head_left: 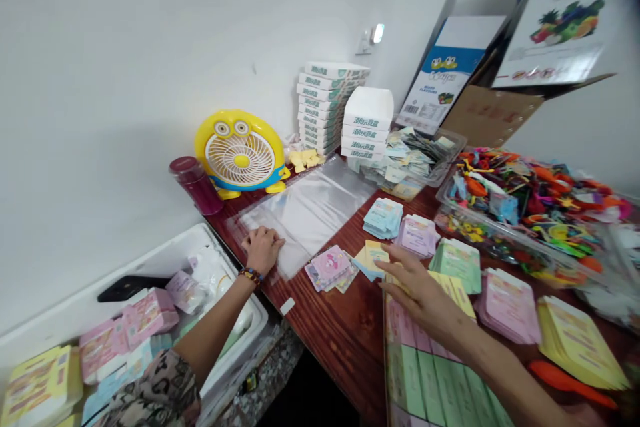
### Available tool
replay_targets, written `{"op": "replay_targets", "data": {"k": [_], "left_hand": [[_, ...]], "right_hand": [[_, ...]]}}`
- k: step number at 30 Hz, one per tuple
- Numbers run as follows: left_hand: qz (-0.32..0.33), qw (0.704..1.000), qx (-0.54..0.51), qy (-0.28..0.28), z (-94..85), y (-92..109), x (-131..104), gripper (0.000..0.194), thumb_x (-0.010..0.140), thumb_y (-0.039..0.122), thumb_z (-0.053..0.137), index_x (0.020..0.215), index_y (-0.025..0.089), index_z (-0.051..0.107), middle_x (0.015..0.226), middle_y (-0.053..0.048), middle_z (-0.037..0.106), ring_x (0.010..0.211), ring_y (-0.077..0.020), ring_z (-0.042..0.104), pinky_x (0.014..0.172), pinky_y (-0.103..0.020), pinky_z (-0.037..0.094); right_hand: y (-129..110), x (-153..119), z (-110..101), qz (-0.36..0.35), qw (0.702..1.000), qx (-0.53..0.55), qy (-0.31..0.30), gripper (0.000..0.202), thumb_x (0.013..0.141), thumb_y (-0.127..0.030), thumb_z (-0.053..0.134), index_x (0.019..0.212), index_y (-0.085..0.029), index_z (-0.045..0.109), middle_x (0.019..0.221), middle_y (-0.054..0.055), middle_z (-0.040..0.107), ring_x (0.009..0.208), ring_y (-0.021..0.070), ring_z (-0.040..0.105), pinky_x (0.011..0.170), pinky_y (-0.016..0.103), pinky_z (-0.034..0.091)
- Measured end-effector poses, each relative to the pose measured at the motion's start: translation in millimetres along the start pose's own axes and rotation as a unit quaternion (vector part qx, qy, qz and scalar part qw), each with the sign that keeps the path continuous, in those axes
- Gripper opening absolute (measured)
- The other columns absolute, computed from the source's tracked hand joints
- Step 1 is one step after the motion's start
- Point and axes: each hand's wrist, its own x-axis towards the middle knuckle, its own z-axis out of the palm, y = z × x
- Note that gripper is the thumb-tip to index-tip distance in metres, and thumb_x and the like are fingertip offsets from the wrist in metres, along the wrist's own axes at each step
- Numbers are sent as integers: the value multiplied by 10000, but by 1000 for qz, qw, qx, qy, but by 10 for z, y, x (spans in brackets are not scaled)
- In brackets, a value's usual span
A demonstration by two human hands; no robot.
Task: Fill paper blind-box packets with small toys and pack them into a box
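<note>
Two hands over a dark wood table (345,333), neither gripping anything. Left hand (261,248) lies knuckles-up with fingers curled, pressing the near-left corner of a clear plastic sheet (310,210); the sheet's long axis runs away from that hand, up and right toward the white box stacks. Right hand (420,290) hovers open, fingers spread and pointing left, empty. A small fanned card pile (331,268) lies just left of those fingertips, between the two hands and touching the sheet's near edge; right hand is the nearer one, though whether the fingertips touch the yellow-blue packet stack (371,257) right at them is hard to say at this angle. Counts: one fan (241,155), yellow, at the wall; one dark red cup (196,183) beside it; two stacks of white boxes (367,123); about seven packet stacks on the table, blue, pink, green and yellow; one flat tray (425,367) of green and pink packets under the right forearm; two clear bins, one with paper slips (425,150), one with bright toys (530,203). White tub (165,257) at left holds more packets and a black phone (127,287). Printed cartons (450,73) lean at the back right.
</note>
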Motion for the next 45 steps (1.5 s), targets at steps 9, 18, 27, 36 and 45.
{"op": "replay_targets", "data": {"k": [9,18,27,36,45], "left_hand": [[30,997,-60,32,-271,24,14,158,885,336,545,779,219,560,970,-74,643,1057,-303,489,915,-449,329],[37,978,-191,69,-470,88,-108,185,833,382,593,732,235,543,903,-61,617,1043,-300,492,1015,-483,323],[-170,855,-490,-35,-353,206,-753,592,851,730,437,863,160,596,882,-105,680,851,-251,676,773,-404,540],[-188,760,-622,2,-239,462,-315,527,677,555,754,1016,161,676,1078,-105,682,889,-205,658,795,-355,523],[-121,849,-509,75,-133,245,-136,216,647,339,770,790,188,714,945,-15,689,1034,-216,597,969,-323,423]], "right_hand": [[-354,892,555,-78,991,1,-112,271,934,-222,506,1143,-188,676,1293,144,617,1215,257,563,1045,449,453],[-861,1502,1349,-32,982,-176,-63,348,921,-315,566,1221,-140,584,1342,184,551,1231,334,473,983,517,391],[-645,1512,1136,-9,979,-174,-101,255,965,-227,453,1001,-209,704,1130,62,685,1062,235,566,882,354,417],[-587,1403,1072,-51,980,-108,-161,229,935,-156,520,1052,-152,717,1159,113,690,1133,222,588,987,333,417],[-435,1031,105,-85,984,-73,-137,264,985,-265,508,1175,-146,648,1219,114,666,1157,208,598,1007,361,447]]}}
